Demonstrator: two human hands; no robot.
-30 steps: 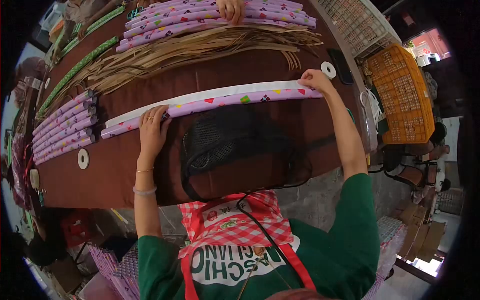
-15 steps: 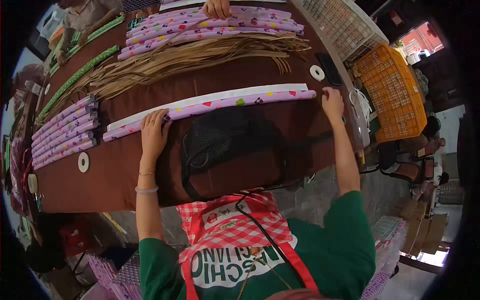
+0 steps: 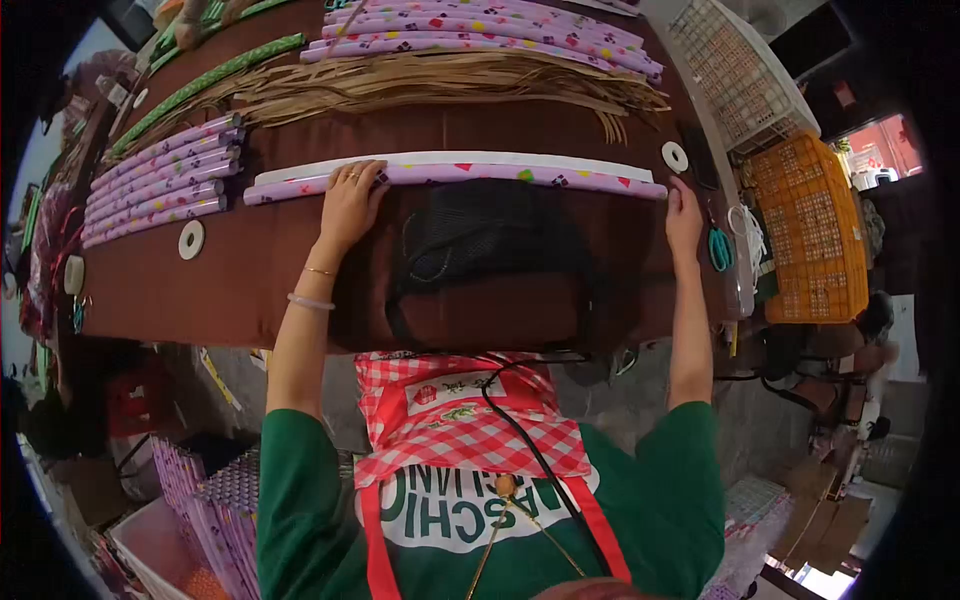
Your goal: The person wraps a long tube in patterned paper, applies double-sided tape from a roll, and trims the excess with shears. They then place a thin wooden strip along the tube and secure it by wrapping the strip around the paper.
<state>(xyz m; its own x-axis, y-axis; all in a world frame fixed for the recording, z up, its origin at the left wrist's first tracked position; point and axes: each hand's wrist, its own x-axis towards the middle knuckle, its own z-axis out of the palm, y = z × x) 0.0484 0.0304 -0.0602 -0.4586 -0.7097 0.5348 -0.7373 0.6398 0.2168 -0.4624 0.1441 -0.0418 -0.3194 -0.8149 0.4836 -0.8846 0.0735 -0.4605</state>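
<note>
A long purple patterned roll of wrapping paper (image 3: pixel 455 174) lies across the brown table, with a flat white strip (image 3: pixel 500 158) along its far edge. My left hand (image 3: pixel 352 200) rests on the roll's left part, fingers laid over it and apart. At the other end, my right hand (image 3: pixel 683 212) has its fingers stretched out, touching or almost touching the roll's tip. Between my forearms sits a black mesh bag (image 3: pixel 480 235). A white tape roll (image 3: pixel 675 157) lies just beyond my right hand, and teal scissors (image 3: pixel 719 250) are to its right.
Purple rolls (image 3: pixel 160 185) are stacked at left beside another tape roll (image 3: pixel 191 240). Brown strips (image 3: pixel 430 85) stretch across the table, with more purple rolls (image 3: pixel 480 30) behind them. An orange crate (image 3: pixel 810 235) and a white crate (image 3: pixel 735 75) stand past the right edge.
My right hand has moved in to the roll's right end. My left hand remains on the roll. The view has shifted, and the other person's hand over the far rolls is out of sight.
</note>
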